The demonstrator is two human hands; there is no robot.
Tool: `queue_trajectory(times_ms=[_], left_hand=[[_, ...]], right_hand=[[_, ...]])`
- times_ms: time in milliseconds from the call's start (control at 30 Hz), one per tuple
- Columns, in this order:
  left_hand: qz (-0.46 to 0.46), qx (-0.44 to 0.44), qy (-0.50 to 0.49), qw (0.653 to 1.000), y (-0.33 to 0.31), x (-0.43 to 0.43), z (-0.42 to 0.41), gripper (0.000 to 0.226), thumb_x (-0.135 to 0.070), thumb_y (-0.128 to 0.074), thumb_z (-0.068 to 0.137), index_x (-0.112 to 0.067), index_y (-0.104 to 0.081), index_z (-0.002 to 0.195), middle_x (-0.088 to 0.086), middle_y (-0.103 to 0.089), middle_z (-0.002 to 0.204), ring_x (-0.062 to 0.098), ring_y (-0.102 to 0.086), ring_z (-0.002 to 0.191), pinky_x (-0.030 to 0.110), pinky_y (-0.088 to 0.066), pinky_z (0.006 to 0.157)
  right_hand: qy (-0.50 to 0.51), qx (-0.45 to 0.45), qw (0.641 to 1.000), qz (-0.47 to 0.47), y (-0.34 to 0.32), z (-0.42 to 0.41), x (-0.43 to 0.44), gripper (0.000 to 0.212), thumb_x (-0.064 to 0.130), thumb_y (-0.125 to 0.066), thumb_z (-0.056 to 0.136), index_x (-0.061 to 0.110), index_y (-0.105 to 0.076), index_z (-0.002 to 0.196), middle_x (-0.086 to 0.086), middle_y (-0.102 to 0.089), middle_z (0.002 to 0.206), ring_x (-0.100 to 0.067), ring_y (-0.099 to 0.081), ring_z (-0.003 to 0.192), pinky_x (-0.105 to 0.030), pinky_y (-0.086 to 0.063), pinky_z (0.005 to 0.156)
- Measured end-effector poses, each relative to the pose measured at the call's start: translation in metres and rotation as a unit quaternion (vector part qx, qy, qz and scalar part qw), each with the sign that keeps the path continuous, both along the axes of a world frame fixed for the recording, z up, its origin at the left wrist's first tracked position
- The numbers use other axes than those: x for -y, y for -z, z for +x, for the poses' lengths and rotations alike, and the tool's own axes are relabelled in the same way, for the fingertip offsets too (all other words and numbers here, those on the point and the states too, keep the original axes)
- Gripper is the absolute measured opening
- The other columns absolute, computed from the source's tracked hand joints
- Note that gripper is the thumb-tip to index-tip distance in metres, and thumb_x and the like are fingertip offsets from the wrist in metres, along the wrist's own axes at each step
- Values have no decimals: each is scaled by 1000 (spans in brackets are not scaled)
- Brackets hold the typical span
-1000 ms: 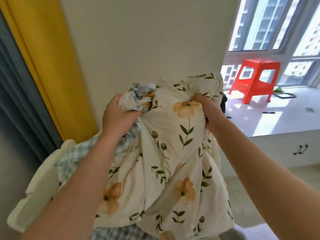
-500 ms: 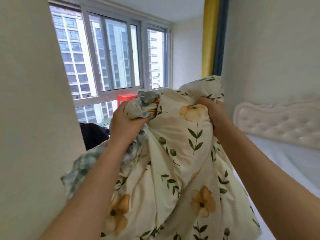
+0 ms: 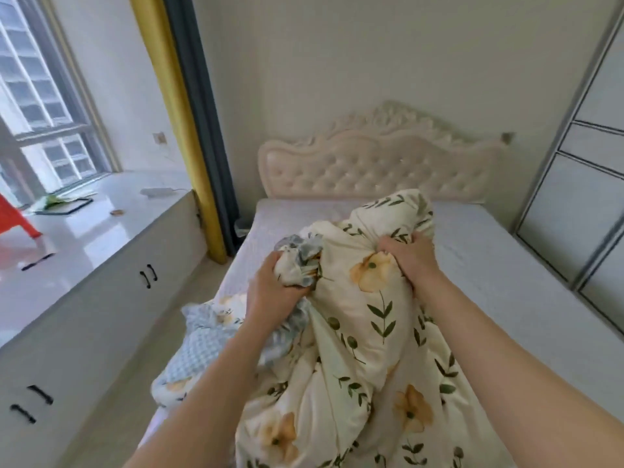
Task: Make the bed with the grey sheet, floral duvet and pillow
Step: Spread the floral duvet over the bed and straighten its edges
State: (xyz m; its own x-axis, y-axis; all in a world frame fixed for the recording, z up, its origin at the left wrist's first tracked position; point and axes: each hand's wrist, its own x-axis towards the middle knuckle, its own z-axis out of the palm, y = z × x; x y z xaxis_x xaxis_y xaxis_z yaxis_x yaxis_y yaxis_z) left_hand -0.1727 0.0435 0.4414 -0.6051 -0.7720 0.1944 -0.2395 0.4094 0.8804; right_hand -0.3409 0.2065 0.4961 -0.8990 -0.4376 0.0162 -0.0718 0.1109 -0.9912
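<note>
The floral duvet [image 3: 354, 332], cream with orange flowers and green leaves and a blue-checked underside, hangs bunched over the bed's foot end. My left hand [image 3: 273, 292] grips a gathered wad of it, and my right hand [image 3: 410, 256] grips another bunch a little further right. The bed [image 3: 499, 265] lies ahead, its mattress covered in pale grey, with a cream tufted headboard [image 3: 378, 163] at the far end. No pillow shows.
A white window-sill cabinet [image 3: 101, 282] with black handles runs along the left of a narrow floor strip. Yellow and grey curtains [image 3: 189, 130] hang at the bed's far left corner. A wardrobe [image 3: 580, 197] lines the right side. A red stool [image 3: 13, 217] stands on the sill.
The view has swung round from the window and wall to face the bed. Both hands kept their grip on the duvet, which has been carried down over the mattress.
</note>
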Motion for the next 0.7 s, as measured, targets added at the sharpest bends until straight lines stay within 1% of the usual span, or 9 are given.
queue_trajectory(times_ms=[133, 167, 233, 267, 333, 433, 500, 600, 700], left_hand=[[89, 156, 97, 979, 108, 2, -49, 76, -33, -86, 64, -30, -43, 127, -1, -61, 106, 21, -59, 91, 29, -46, 65], [105, 197, 113, 968, 134, 3, -53, 72, -30, -85, 66, -28, -44, 125, 2, -59, 106, 21, -58, 87, 29, -45, 63], [111, 254, 91, 957, 182, 10, -51, 41, -18, -76, 77, -23, -52, 110, 4, -59, 107, 19, -57, 77, 31, -50, 64], [114, 274, 67, 953, 204, 15, -50, 23, -10, -67, 82, -23, -55, 97, 5, -62, 107, 18, -58, 73, 31, -52, 64], [127, 308, 44, 942, 241, 24, -50, 26, 2, -50, 85, -23, -58, 87, 7, -64, 106, 18, -58, 69, 32, -54, 62], [131, 378, 117, 909, 268, 26, -55, 32, 1, -52, 84, -24, -59, 104, 7, -56, 115, 16, -56, 67, 28, -49, 56], [133, 410, 169, 886, 279, 24, -57, 38, -12, -62, 86, -25, -55, 121, 6, -49, 129, 16, -55, 83, 24, -45, 65], [108, 434, 227, 865, 302, 21, -57, 69, -25, -68, 84, -27, -35, 145, 1, -32, 151, 21, -44, 128, 30, -41, 98], [15, 456, 190, 869, 319, 19, -56, 96, -34, -73, 80, -36, -9, 152, -1, -3, 161, 25, -6, 148, 50, -16, 118]], right_hand=[[-3, 78, 981, 179, 100, -45, -18, 44, 27, -75, 71, 16, -58, 111, 0, -64, 105, -19, -61, 95, -31, -49, 76], [-21, 92, 967, 235, 124, -52, -23, 47, 29, -74, 74, 13, -56, 114, -4, -62, 111, -23, -60, 101, -34, -50, 81], [-54, 110, 942, 314, 163, -62, -32, 46, 22, -67, 84, 4, -54, 124, -16, -59, 124, -29, -59, 108, -42, -49, 90], [-65, 116, 934, 333, 179, -65, -32, 50, 18, -63, 87, 5, -48, 134, -18, -55, 130, -29, -58, 109, -42, -48, 93], [-99, 107, 919, 367, 207, -67, -28, 60, 18, -59, 91, 16, -35, 146, -11, -44, 143, -23, -52, 116, -35, -46, 91], [-155, 69, 893, 418, 236, -60, -12, 58, 23, -57, 92, 24, -36, 146, -2, -35, 150, -20, -44, 130, -27, -39, 89], [-174, 59, 882, 435, 252, -60, -2, 55, 24, -58, 91, 25, -40, 143, -2, -36, 150, -19, -41, 133, -26, -36, 90], [-164, 73, 878, 444, 270, -70, 4, 61, 32, -63, 87, 26, -39, 144, -2, -34, 151, -20, -42, 132, -30, -41, 94], [-138, 71, 852, 501, 293, -81, 6, 102, 55, -74, 71, 32, -16, 151, -5, -17, 156, -29, -22, 143, -44, -33, 109]])
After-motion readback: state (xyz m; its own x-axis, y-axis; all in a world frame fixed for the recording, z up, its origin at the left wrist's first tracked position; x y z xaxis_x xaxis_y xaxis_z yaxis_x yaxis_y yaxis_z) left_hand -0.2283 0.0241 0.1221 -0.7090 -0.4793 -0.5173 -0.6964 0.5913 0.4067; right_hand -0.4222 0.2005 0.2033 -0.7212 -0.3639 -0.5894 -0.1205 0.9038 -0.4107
